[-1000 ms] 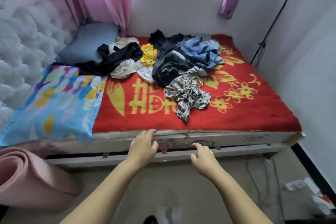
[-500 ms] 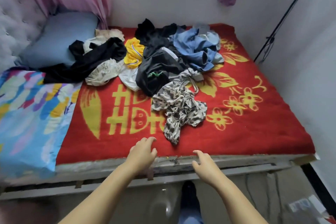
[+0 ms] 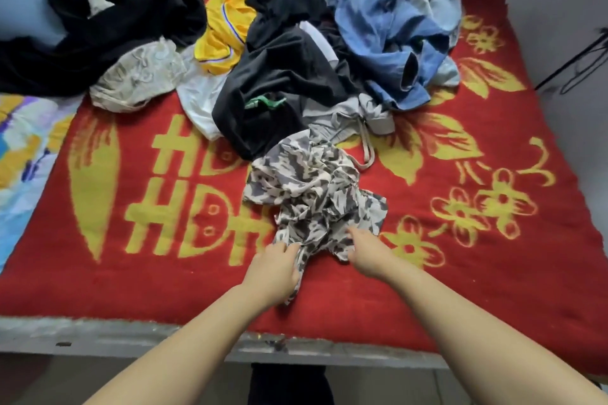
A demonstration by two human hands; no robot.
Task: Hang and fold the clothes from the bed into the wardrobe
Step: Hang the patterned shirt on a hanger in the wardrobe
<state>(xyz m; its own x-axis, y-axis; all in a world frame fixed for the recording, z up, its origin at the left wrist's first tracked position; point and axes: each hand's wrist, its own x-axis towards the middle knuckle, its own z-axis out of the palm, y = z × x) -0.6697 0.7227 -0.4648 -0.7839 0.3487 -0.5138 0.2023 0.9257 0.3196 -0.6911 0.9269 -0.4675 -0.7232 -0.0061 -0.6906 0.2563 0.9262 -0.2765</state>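
- Patterned garment (image 3: 312,187): grey-and-cream print, crumpled, lying on the red blanket (image 3: 493,256) at the near end of the clothes pile, closest to the bed edge.
- Left hand (image 3: 273,270): fingers curled into the garment's lower hem, gripping a fold of cloth.
- Right hand (image 3: 368,253): fingers bent down onto the garment's right corner; it appears to pinch the fabric, though the fingertips are partly hidden.
- Grey drawstring garment (image 3: 345,125): just behind the patterned piece, touching it, its cord trailing alongside.
- Black garment (image 3: 283,89): overlaps the patterned piece's far edge.
- Blue shirt (image 3: 388,36), yellow top (image 3: 223,29), cream lace piece (image 3: 138,76): further back, heaped together.
- Risk, judged: lifting now could drag the drawstring or black garment along, since they overlap; a bunched grip may also leave the piece twisted for hanging or folding.
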